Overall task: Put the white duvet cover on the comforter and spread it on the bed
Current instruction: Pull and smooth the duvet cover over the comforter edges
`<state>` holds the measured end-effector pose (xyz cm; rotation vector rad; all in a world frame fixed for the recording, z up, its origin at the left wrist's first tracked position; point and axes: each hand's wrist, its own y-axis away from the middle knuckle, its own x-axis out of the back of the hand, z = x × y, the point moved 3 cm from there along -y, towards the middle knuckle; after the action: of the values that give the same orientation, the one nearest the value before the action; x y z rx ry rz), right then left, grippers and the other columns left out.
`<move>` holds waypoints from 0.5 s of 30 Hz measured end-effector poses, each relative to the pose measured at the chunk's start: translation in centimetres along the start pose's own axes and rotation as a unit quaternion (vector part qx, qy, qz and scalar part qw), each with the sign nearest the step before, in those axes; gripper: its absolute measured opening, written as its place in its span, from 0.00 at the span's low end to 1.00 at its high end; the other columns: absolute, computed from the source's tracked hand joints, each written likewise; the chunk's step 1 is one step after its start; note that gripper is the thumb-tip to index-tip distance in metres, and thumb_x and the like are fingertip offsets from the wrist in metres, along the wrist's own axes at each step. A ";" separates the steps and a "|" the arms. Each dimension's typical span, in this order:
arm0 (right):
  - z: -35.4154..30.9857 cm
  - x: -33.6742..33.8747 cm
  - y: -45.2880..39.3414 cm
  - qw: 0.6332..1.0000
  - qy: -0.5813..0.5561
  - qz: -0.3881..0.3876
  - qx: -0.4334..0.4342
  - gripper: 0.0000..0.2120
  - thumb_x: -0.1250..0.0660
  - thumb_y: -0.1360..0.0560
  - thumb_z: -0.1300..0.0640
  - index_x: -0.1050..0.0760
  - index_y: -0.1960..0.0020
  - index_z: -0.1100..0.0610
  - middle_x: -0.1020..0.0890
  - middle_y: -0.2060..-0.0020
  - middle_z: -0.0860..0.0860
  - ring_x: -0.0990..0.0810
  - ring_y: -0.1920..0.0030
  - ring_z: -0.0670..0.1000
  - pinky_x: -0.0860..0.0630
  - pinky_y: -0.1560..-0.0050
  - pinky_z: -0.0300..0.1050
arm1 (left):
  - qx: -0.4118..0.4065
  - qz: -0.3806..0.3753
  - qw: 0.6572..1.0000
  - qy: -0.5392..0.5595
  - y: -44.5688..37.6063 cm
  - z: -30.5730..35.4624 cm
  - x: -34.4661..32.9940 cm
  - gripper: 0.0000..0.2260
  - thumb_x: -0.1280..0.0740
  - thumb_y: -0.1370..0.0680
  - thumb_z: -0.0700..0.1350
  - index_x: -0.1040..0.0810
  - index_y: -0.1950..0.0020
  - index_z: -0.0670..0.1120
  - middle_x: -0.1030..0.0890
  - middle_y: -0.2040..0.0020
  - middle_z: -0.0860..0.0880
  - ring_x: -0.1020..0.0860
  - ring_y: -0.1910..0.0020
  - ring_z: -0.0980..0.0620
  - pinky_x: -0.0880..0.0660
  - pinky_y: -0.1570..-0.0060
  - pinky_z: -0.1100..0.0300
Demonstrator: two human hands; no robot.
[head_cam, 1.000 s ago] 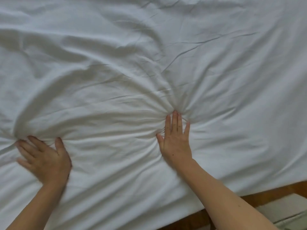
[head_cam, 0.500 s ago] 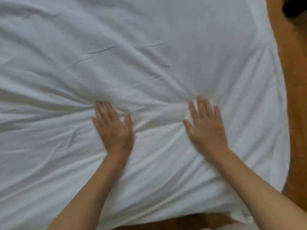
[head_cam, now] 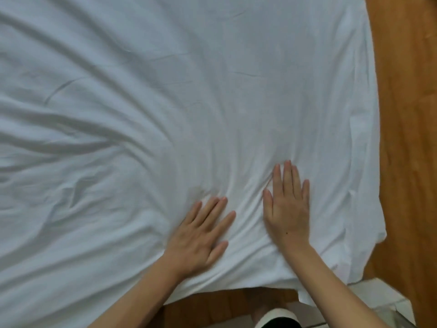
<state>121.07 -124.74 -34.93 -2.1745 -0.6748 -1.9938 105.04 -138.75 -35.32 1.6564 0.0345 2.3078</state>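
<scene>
We see the white duvet cover (head_cam: 189, 91) spread across the bed, its near right corner hanging over the wooden floor (head_cam: 409, 114). Our left hand (head_cam: 201, 230) and right hand (head_cam: 287, 207) lie flat on it side by side near that corner, fingers straight, palms pressing down, gripping nothing. Long creases fan leftward.

One white duvet cover (head_cam: 165, 102), two hands, left (head_cam: 201, 235) and right (head_cam: 287, 207), one wooden floor (head_cam: 409, 114).
</scene>
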 end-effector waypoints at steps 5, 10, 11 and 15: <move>-1.8 -0.2 1.8 1.000 0.018 -0.023 -0.008 0.27 0.53 0.19 0.48 0.42 0.24 0.60 0.39 0.25 0.62 0.42 0.25 0.59 0.47 0.26 0.60 | 0.104 0.029 0.994 -0.015 5.3 -6.7 1.2 0.26 0.52 0.18 0.58 0.39 0.24 0.47 0.38 0.24 0.42 0.40 0.25 0.42 0.52 0.25 0.47; -4.9 -0.4 3.1 0.999 -0.018 -0.028 0.033 0.29 0.50 0.20 0.44 0.41 0.24 0.58 0.41 0.24 0.62 0.45 0.24 0.60 0.50 0.26 0.60 | 0.055 0.024 0.998 -0.002 8.6 -10.6 2.5 0.31 0.43 0.21 0.61 0.37 0.26 0.40 0.36 0.26 0.37 0.37 0.26 0.38 0.41 0.28 0.43; -5.7 -0.7 3.6 0.998 -0.018 -0.027 0.056 0.30 0.49 0.21 0.43 0.41 0.23 0.57 0.41 0.24 0.61 0.45 0.24 0.60 0.51 0.26 0.58 | 0.019 0.020 1.000 -0.010 9.3 -11.5 3.0 0.32 0.41 0.21 0.61 0.35 0.27 0.39 0.34 0.27 0.36 0.35 0.28 0.38 0.39 0.28 0.43; -7.7 -2.4 4.3 0.997 0.012 -0.032 0.067 0.30 0.52 0.20 0.41 0.46 0.22 0.54 0.45 0.23 0.58 0.49 0.23 0.58 0.52 0.25 0.60 | -0.054 0.011 0.996 -0.063 11.5 -15.2 3.6 0.30 0.38 0.22 0.62 0.24 0.36 0.37 0.25 0.33 0.39 0.27 0.34 0.39 0.37 0.30 0.42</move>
<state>115.61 -132.03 -35.38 -2.0747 -0.8607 -1.9390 87.23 -146.47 -34.89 1.7516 -0.1342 2.1738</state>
